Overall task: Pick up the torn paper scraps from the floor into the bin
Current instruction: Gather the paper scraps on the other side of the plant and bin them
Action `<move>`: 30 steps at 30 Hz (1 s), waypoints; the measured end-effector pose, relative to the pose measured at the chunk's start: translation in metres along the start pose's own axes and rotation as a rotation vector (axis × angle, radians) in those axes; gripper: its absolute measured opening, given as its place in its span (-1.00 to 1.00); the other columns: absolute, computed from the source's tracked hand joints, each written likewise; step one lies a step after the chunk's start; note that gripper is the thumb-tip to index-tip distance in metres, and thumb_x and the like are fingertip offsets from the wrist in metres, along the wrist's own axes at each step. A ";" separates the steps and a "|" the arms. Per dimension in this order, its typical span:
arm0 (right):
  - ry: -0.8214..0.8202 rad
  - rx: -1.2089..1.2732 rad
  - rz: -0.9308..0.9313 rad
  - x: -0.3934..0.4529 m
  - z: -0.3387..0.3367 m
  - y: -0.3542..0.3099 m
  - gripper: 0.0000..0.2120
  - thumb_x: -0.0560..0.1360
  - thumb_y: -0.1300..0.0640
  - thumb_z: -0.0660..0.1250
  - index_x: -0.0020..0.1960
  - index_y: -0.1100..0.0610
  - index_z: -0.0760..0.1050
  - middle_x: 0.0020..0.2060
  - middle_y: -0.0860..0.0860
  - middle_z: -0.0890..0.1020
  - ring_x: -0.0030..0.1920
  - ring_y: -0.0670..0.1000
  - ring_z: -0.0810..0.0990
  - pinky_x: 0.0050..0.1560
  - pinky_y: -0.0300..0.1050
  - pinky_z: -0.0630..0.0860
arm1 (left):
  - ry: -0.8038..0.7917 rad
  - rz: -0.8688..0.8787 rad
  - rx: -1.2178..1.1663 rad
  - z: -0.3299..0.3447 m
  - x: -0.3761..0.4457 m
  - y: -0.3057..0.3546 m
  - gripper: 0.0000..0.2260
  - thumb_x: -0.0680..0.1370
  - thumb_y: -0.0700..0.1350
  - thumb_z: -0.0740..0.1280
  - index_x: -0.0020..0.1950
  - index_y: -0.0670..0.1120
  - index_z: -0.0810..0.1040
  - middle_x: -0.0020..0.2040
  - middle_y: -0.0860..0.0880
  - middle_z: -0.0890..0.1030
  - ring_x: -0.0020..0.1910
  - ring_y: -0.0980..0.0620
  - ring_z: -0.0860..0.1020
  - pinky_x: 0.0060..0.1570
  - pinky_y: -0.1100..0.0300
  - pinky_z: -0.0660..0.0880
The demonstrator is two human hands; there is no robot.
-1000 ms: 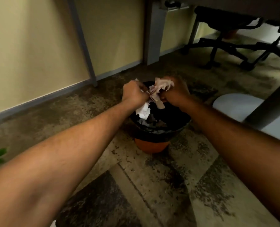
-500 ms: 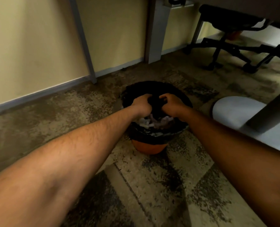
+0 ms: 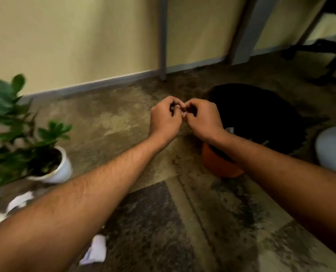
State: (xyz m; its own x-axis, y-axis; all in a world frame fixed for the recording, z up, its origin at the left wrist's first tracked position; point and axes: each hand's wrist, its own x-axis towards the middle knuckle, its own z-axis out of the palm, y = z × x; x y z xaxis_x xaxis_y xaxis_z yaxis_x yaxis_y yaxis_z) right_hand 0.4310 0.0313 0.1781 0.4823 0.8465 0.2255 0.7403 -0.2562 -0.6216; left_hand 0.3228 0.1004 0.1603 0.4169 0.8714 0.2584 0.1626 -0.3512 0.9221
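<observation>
An orange bin lined with a black bag stands on the carpet at the right. My left hand and my right hand hover side by side just left of the bin, fingers curled, fingertips touching each other, holding nothing that I can see. White torn paper scraps lie on the floor: one under my left forearm near the bottom, and a few more scraps at the lower left by the plant pot.
A green plant in a white pot stands at the left. A round white base sits at the right edge. Grey desk legs and a black chair base stand by the yellow wall.
Both hands dropped the paper into the bin, then rose out of it and moved left. My view swung left, bringing the plant and floor scraps into sight.
</observation>
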 end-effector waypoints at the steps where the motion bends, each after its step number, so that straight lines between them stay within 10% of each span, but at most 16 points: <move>1: -0.039 -0.012 -0.044 -0.008 0.024 -0.008 -0.84 0.48 0.14 0.37 0.02 0.03 0.68 -0.12 -0.02 0.73 -0.06 0.03 0.68 -0.06 -0.04 0.58 | 0.030 -0.030 -0.006 -0.019 -0.012 -0.020 -0.74 0.48 -0.26 0.22 -0.22 0.10 0.53 -0.24 0.07 0.65 -0.28 0.16 0.64 -0.20 0.04 0.64; 8: -0.681 -0.151 -0.192 -0.074 0.175 -0.031 -0.89 0.50 0.12 0.36 0.01 -0.01 0.58 -0.05 0.02 0.68 0.02 0.12 0.66 -0.13 -0.16 0.41 | -0.076 -0.321 0.324 -0.139 -0.106 -0.164 -0.81 0.52 -0.26 0.22 -0.12 -0.06 0.61 -0.24 0.03 0.67 -0.33 0.12 0.57 -0.24 0.16 0.51; 13: -1.097 -0.246 -0.340 -0.124 0.249 -0.053 -0.25 0.42 -0.28 0.47 0.47 0.04 0.35 0.30 0.12 0.44 0.29 0.17 0.49 0.27 0.00 0.48 | -0.021 -0.390 0.724 -0.221 -0.216 -0.221 -0.75 0.52 0.00 0.17 -0.02 -0.05 0.61 -0.03 -0.10 0.63 0.02 -0.17 0.56 0.00 0.02 0.51; 21: -1.176 -0.449 -0.528 -0.207 0.306 -0.091 0.37 -0.05 -0.66 0.42 0.54 0.05 0.13 0.42 0.14 0.25 0.43 0.25 0.28 0.36 0.19 0.43 | -0.201 -0.526 1.170 -0.299 -0.360 -0.237 -0.35 0.49 0.44 0.11 0.45 0.09 0.32 0.41 -0.04 0.37 0.37 -0.12 0.33 0.27 -0.11 0.36; 24: -1.154 -0.506 -0.614 -0.223 0.320 -0.088 0.28 0.04 -0.52 0.53 0.53 0.06 0.12 0.43 0.16 0.25 0.41 0.26 0.30 0.32 0.22 0.48 | -0.153 -0.570 1.135 -0.292 -0.394 -0.238 -0.33 0.49 0.43 0.14 0.48 0.09 0.27 0.43 -0.05 0.34 0.37 -0.14 0.33 0.26 -0.12 0.38; 30: -0.940 -0.128 -0.760 -0.209 0.340 -0.085 -0.57 0.44 -0.16 0.46 0.20 0.03 0.48 0.16 0.04 0.48 0.19 0.11 0.47 0.02 -0.07 0.42 | 0.055 -0.703 1.049 -0.274 -0.417 -0.238 -0.35 0.52 0.34 0.23 0.54 0.10 0.20 0.49 -0.07 0.23 0.45 -0.15 0.21 0.38 -0.22 0.27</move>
State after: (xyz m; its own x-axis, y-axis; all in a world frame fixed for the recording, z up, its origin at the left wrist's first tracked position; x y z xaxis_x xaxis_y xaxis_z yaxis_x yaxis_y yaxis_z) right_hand 0.1083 0.0343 -0.0712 -0.5826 0.7959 -0.1647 0.7534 0.4528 -0.4768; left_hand -0.1344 -0.0858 -0.0879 -0.0813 0.9840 -0.1587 0.9733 0.1127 0.1999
